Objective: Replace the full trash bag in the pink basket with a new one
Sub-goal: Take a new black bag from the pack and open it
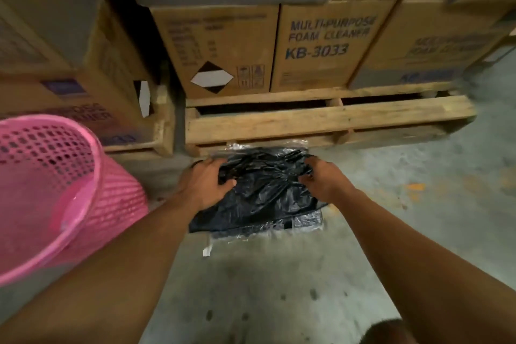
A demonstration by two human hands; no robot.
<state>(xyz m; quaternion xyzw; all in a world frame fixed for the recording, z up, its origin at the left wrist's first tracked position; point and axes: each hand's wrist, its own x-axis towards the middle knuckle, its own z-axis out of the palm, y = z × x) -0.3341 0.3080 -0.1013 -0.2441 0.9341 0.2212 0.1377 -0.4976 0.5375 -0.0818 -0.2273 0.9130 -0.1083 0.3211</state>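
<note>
Head view shows the pink basket [50, 190] tilted at the left with no bag inside, then the left hand [202, 180] and right hand [321, 179], fingers curled, pinching a black trash bag [262, 193] on the concrete floor [391, 218] near a wooden pallet [321, 117].

This was a warehouse or stockroom; stacked cardboard cartons [332, 47] printed "MULTI-PURPOSE FOAM CLEANER KB-3033" stood on wooden pallets [329, 119]; one carton bore a hazard diamond label [211, 77]; the bare concrete floor [279, 274] was stained and scuffed; the lighting was dim.
</note>
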